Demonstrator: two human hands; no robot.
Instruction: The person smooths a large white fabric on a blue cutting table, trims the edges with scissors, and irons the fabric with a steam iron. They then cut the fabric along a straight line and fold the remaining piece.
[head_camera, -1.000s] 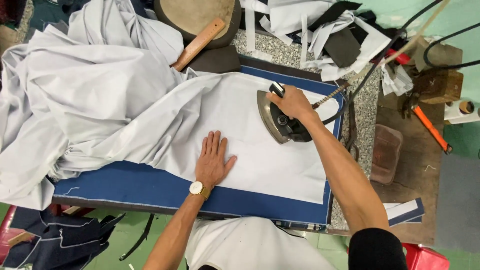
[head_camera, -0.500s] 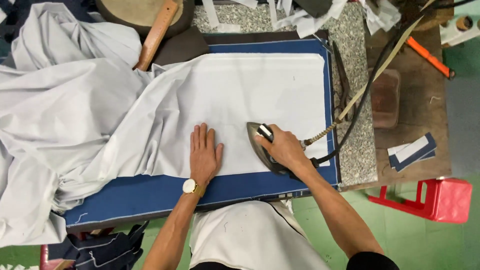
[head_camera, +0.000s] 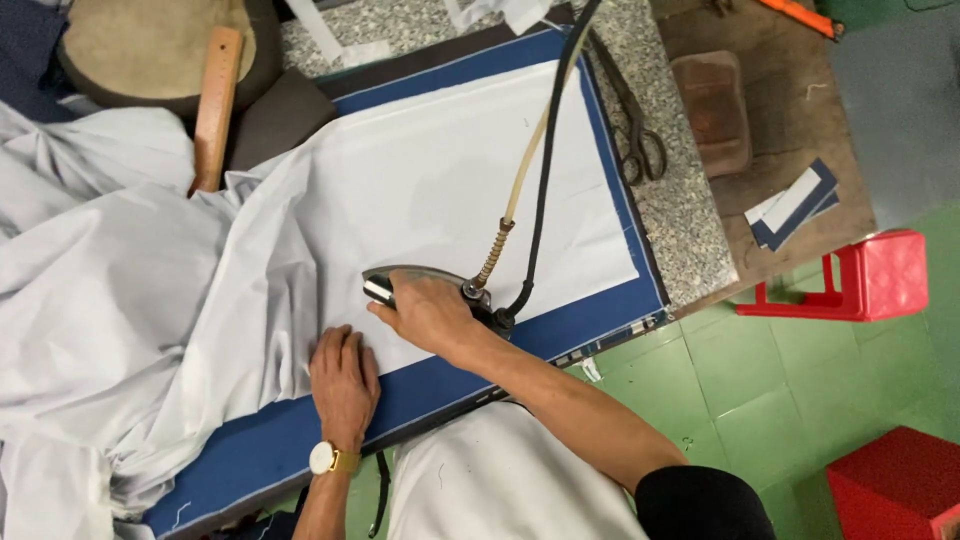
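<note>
since half a second ago the iron (head_camera: 425, 285) has slid leftward along the near edge of the pressing pad, and the left hand (head_camera: 343, 383) now lies just beside it instead of well to its left. the right hand (head_camera: 428, 312) covers the iron's handle, its fingers (head_camera: 385, 308) wrapped tight around it, so only the grey sole's far rim and the hose end show. the iron's long axis runs left to right, nose toward the left, where the pale grey cloth (head_camera: 150, 300) bunches in folds. the left hand lies flat, palm down, fingers (head_camera: 335, 345) narrow and together, holding nothing, pinning the cloth where it laps the blue-edged desk (head_camera: 600, 300). its fingertips point away toward the iron's nose, which sits just far and right of them, close but apart. a black cord and a tan hose (head_camera: 530, 150) trail from the iron's right end toward the far side. scissors (head_camera: 630, 120) lie on the speckled stone to the right, well apart.
</note>
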